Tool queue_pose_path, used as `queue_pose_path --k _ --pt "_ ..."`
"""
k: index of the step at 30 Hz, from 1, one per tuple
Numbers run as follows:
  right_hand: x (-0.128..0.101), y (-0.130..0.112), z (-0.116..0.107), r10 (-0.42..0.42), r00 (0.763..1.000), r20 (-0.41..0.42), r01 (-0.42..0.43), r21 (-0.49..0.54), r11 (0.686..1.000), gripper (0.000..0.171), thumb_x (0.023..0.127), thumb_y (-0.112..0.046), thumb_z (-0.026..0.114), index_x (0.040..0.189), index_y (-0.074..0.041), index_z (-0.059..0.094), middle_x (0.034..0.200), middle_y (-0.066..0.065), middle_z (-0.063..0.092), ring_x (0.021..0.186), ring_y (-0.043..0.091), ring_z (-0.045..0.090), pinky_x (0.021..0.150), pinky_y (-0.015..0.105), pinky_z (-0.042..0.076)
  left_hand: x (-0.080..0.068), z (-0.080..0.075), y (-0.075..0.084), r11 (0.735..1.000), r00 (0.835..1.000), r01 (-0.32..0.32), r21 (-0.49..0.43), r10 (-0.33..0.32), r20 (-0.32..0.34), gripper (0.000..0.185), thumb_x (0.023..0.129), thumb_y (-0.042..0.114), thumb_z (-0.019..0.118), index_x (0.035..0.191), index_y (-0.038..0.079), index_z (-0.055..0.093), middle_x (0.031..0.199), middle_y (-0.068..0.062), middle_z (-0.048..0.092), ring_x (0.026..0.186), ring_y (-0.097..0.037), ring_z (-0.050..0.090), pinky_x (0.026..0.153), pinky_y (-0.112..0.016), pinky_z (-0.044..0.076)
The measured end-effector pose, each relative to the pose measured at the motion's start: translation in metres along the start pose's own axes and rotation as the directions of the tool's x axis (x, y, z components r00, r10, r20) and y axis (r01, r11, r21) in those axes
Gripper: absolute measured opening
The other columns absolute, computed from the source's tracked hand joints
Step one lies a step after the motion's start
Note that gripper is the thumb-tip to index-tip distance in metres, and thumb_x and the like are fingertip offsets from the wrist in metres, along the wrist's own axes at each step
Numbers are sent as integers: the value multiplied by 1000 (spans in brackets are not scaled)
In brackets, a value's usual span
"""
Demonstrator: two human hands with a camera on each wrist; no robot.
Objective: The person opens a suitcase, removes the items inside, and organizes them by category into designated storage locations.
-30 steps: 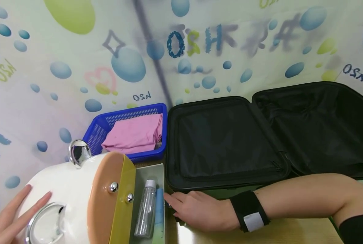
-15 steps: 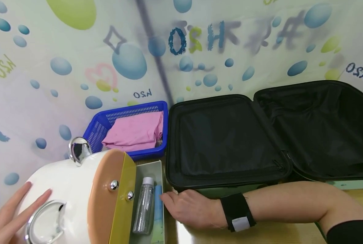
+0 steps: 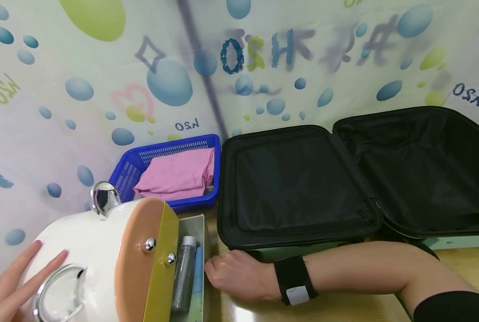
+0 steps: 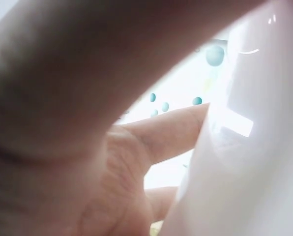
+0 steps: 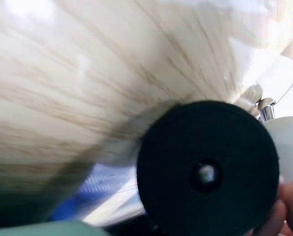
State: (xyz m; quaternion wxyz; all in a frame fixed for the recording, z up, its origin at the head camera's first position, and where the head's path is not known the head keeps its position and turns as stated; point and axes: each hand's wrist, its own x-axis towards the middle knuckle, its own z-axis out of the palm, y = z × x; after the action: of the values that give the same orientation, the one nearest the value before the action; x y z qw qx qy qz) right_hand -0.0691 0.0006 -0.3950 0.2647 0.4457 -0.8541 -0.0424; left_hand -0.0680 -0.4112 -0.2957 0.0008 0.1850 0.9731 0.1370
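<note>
So the cosmetics case (image 3: 98, 264) is sitting at the bench's (image 3: 344, 308) front left corner, with its drawer (image 3: 193, 268) sticking out toward the right. A bottle (image 3: 183, 275) is lying in that drawer, and a tube (image 3: 198, 273) is lying right beside it on its right. Behind the case, up against the back wall, the basket (image 3: 143, 163) is sitting with a folded cloth (image 3: 179, 174) lying in it. Just right of the basket and drawer, the open suitcase (image 3: 304, 188) is taking up the middle and right of the bench, its lid (image 3: 425, 165) lying toward the right edge. The left hand (image 3: 10, 290) is resting on the case's left side; the right hand (image 3: 235, 279) is lying on the bench between drawer and suitcase, at the drawer's front.
</note>
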Motion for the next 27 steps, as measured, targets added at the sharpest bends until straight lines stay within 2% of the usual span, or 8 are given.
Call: queue_pose_path --k 5,14,17,18,22,24,25,27 --pt "12 -4 -1 -38 997 72 34 67 997 12 92 -14 61 82 -19 62 67 -11 55 54 0 52 40 16 33 2 0 9 999 998 36 0 -36 60 134 62 25 94 159 30 1 161 -15 -32 143 -54 -28 96 -71 -30" --pt "32 -16 5 -40 997 72 35 70 997 14 92 -11 60 81 -21 61 69 -12 57 58 0 55 41 17 37 7 -1 9 999 996 39 -1 -39 77 133 64 26 93 159 30 0 160 -15 -33 142 -55 -28 93 -60 -39" --pt "39 -21 8 -36 997 73 31 67 997 13 93 -13 59 82 -21 60 68 -12 55 57 -1 54 41 16 38 9 -1 10 999 996 36 -13 -35 78 134 62 25 94 159 29 2 161 -15 -33 142 -55 -26 94 -62 -38" --pt "40 -22 9 -32 997 77 26 66 997 13 93 -13 60 83 -21 59 67 -12 55 56 -1 53 41 16 38 9 -1 9 999 997 30 -12 -29 74 134 61 25 94 159 29 3 161 -15 -32 142 -55 -24 107 -61 -31" --pt "45 -26 10 -22 995 92 16 63 998 10 94 -15 60 86 -21 58 67 -12 53 54 0 50 40 16 35 9 0 7 1000 999 0 -24 1 47 134 59 24 95 159 29 7 162 -14 -29 144 -52 -24 112 -62 -26" --pt "45 -27 10 -18 996 91 14 54 998 9 94 -16 60 86 -21 59 68 -12 53 54 -1 51 40 16 35 9 -1 5 1000 998 5 -21 -4 57 134 60 24 95 159 33 4 162 -13 -30 144 -51 -27 113 -67 -18" --pt "45 -27 10 -19 996 87 15 48 999 9 93 -16 60 86 -21 59 68 -12 53 54 -1 51 41 16 36 8 0 4 1000 998 5 -26 -4 62 134 61 23 94 159 32 3 162 -13 -31 144 -50 -29 100 -73 -25" --pt "45 -27 11 -20 996 83 16 49 999 9 93 -15 60 86 -21 59 68 -12 53 55 -1 51 41 15 37 8 0 3 1000 997 18 -15 -17 78 133 62 25 94 159 32 2 161 -12 -33 143 -51 -30 97 -72 -28"
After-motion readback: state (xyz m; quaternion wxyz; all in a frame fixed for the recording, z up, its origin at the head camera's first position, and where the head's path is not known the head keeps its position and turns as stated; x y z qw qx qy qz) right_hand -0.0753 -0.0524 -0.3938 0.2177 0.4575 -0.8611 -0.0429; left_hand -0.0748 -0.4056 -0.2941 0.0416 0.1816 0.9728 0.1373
